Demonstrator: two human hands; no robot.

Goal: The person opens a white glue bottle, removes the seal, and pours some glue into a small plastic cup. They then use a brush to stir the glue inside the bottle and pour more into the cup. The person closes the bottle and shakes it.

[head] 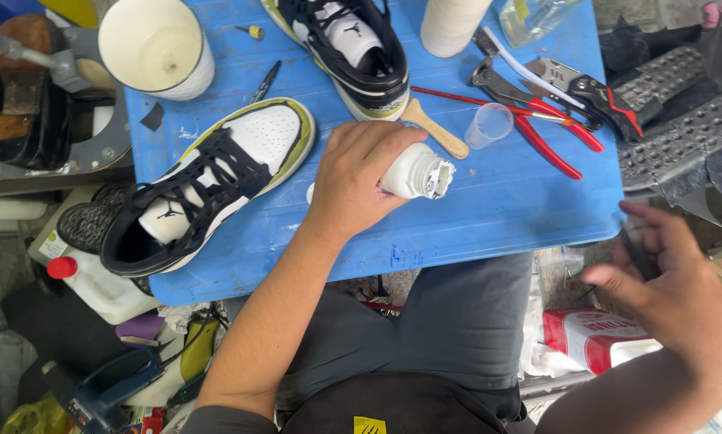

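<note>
gripping white bottle (413, 171), left hand (359, 181), blue table (498, 209)

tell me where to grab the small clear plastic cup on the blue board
Probably best pinched by its rim and upper wall, coming from above. The clear cup stands upright, mouth up, and flares toward the top. Red-handled pliers lie close on its right and a wooden stick on its left, so a side approach looks cramped. The left hand is nearer.
</note>
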